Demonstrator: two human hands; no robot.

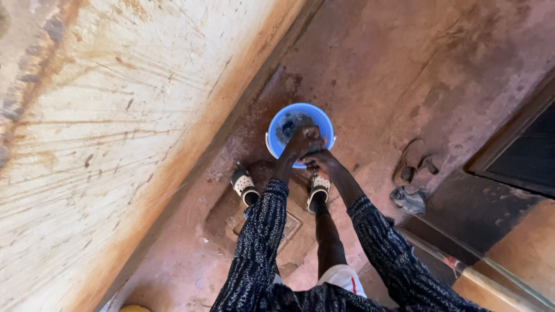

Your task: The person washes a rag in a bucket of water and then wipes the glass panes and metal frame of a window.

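While both hands, left hand (302, 142) and right hand (321, 159), clench something dark over the blue bucket (300, 118), wrung water may splash the sandals (243, 185).

We see no packages, no labels, no signs and no screens here
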